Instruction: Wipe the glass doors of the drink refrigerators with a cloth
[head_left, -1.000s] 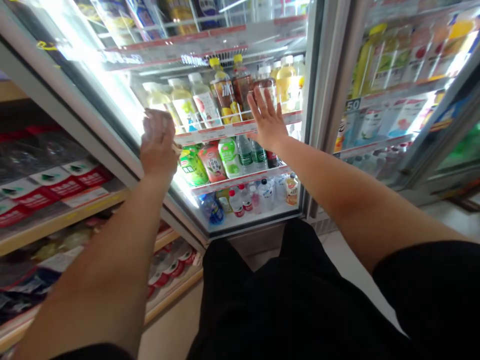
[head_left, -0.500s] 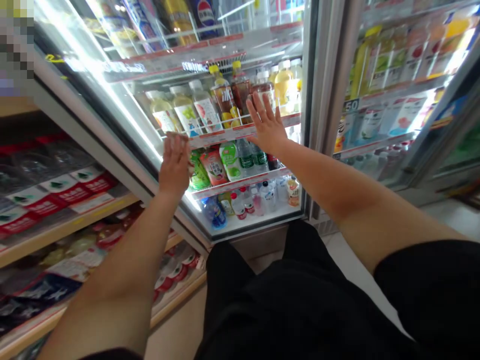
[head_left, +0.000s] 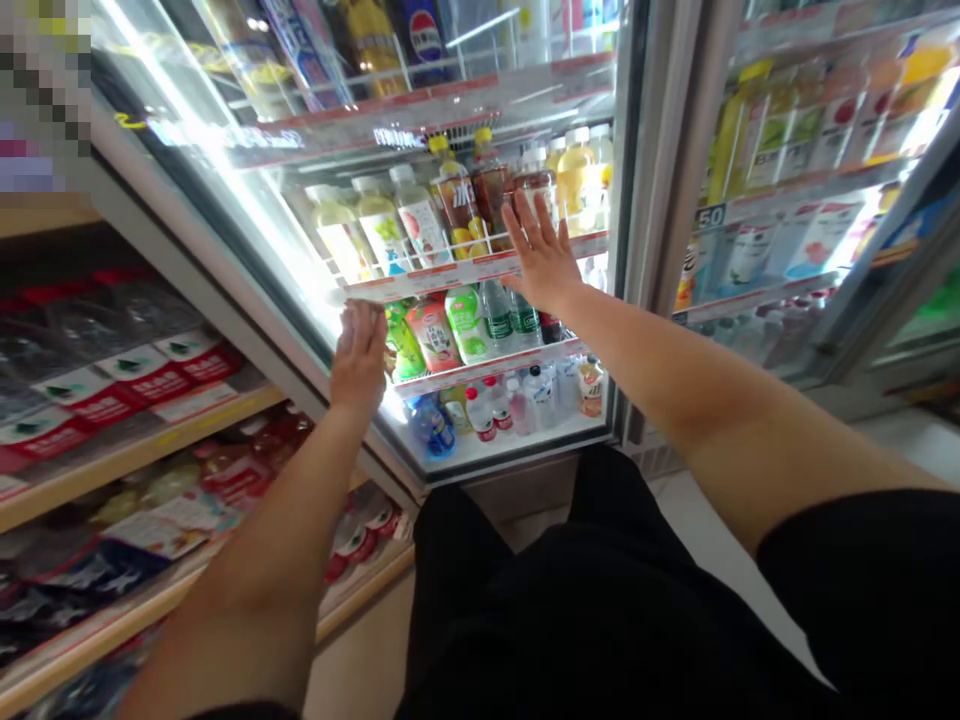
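Note:
Both of my hands are raised in front of a lit drinks fridge (head_left: 626, 330), whose shelves hold rows of bottles. My right hand (head_left: 546, 262) has its fingers spread and holds nothing; it hovers before the middle shelf edge (head_left: 450, 275), near bottles of dark tea (head_left: 491, 185). Lower and to the left, my left hand (head_left: 361, 365) is held up with fingers stretched out, empty, beside the green bottle (head_left: 405, 345) and the pink-labelled bottle (head_left: 435, 335). Whether either hand touches the fridge front, I cannot tell.
On the left, wooden shelves (head_left: 187, 430) carry red-and-white packs of bottles (head_left: 124, 380). A second fridge section with bottles (head_left: 780, 130) stands to the right, behind a metal frame post (head_left: 667, 150). My legs are close to the fridge's bottom edge.
My left hand has come down slightly relative to the shelves. My right hand keeps nearly the same place, fingers still spread. The view has shifted a little.

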